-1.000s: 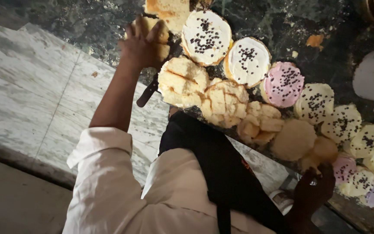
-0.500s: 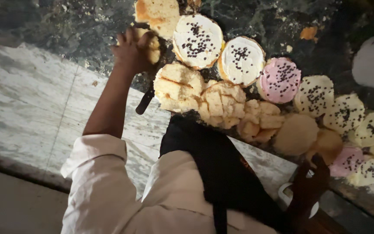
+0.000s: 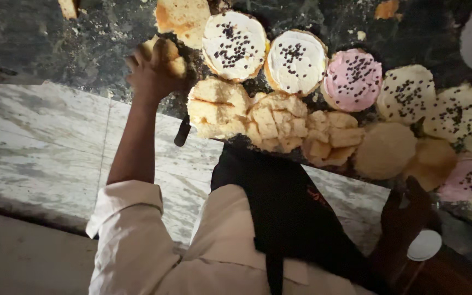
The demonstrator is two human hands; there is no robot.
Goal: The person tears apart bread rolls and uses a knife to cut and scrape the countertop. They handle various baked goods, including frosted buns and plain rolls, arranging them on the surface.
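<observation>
Dark stone counter above pale marble floor; left hand clasps cake piece, right hand's grip unclear.

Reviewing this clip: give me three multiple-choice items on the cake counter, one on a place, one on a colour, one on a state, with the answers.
1. Where is the left hand?
A. on a piece of plain sponge cake at the left end of the row
B. on the floor
C. on the pink-iced cake

2. What colour are the sprinkles on the iced cakes?
A. red
B. dark
C. green

3. In what state are the plain cakes at the counter's near edge?
A. iced
B. whole
C. cut into squares

Answers: A, its fingers wrap the sponge cake piece; B, dark sprinkles dot the white-iced cake and pink-iced cake; C, cut lines cross the plain cakes.
</observation>
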